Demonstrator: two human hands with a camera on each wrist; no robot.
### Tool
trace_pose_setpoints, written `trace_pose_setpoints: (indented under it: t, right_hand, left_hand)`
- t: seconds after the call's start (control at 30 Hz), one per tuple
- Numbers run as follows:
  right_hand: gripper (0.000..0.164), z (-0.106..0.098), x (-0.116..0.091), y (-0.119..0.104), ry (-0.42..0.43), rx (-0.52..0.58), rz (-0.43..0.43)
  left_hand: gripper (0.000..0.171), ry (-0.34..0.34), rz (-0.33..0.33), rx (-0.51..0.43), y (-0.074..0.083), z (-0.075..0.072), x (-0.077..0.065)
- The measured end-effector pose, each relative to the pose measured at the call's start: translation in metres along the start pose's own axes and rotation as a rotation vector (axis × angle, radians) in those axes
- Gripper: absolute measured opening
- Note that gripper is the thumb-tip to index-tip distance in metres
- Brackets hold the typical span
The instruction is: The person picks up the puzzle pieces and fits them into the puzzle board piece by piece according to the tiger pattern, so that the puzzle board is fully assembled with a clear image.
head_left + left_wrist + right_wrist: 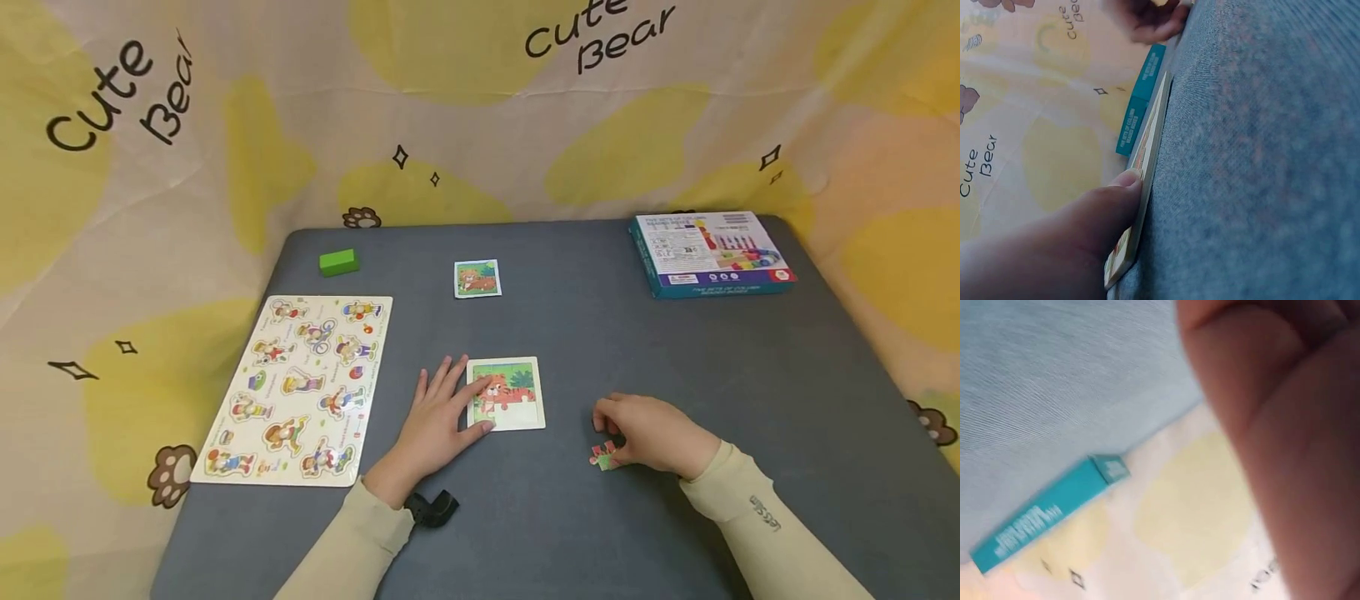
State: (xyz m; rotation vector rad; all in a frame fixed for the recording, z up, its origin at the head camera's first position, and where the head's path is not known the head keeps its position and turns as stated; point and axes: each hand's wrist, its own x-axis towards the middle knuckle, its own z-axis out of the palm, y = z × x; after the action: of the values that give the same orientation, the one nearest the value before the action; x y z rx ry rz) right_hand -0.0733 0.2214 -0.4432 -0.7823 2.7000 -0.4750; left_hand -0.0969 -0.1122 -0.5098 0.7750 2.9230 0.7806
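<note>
My left hand point(437, 425) rests spread over the left side of a small framed jigsaw puzzle point(528, 417), with its thumb on the lower edge. A tiger picture fills the upper part of the puzzle; pale bare backing shows below. In the left wrist view, the thumb point(1124, 187) presses on the puzzle's rim. Right of the puzzle, my right hand point(648, 433) has curled fingers and pinches a pink-and-green puzzle piece point(603, 458) at its thumb tip, low over the table. Whether several pieces are joined there is too small to tell. The right wrist view hides the fingertips.
A small tiger picture card point(477, 279) lies behind the puzzle. To the left are a large board with printed figures point(292, 392) and a green block point(339, 262). A flat boxed game point(712, 254) sits at the back right, before a patterned cloth point(480, 108).
</note>
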Motion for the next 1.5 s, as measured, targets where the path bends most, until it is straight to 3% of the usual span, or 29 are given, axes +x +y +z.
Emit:
trace_pose_setpoints:
  t: [0.13, 0.27, 0.4, 0.53, 0.73, 0.93, 1.1, 1.33, 1.5]
  right_hand:
    - [0.041, 0.001, -0.006, 0.006, -0.010, 0.103, -0.044]
    - [0.030, 0.004, 0.001, 0.004, -0.007, 0.329, -0.031]
    - [0.014, 0.002, 0.017, -0.010, 0.080, 0.582, 0.020]
    - [0.012, -0.002, 0.036, -0.024, 0.204, 0.668, 0.078]
    - [0.016, -0.004, 0.055, -0.034, 0.301, 0.613, 0.088]
    - [0.014, 0.010, 0.071, -0.046, 0.292, 0.567, 0.054]
    - [0.018, 0.025, 0.081, -0.057, 0.300, 0.419, 0.027]
    - [0.016, 0.037, 0.090, -0.071, 0.312, 0.281, -0.005]
    - [0.015, 0.038, 0.087, -0.071, 0.368, 0.052, -0.052]
  left_hand:
    - [0.070, -0.009, -0.003, -0.002, 0.001, -0.001, -0.001]
    - [0.070, -0.025, -0.010, -0.004, 0.002, -0.001, -0.003]
    - [0.070, -0.026, -0.012, -0.010, 0.001, 0.000, -0.003]
    - [0.069, -0.016, -0.005, -0.007, 0.001, -0.001, 0.001]
    - [0.068, -0.020, -0.003, 0.004, 0.000, 0.000, 0.003]
    - [0.068, -0.018, -0.004, 0.001, 0.000, -0.001, 0.002]
    - [0.068, -0.003, 0.009, 0.000, -0.001, -0.002, 0.003]
    - [0.069, 0.006, -0.021, 0.005, -0.004, -0.003, -0.004]
    - [0.069, 0.001, 0.002, -0.008, -0.002, 0.000, 0.001]
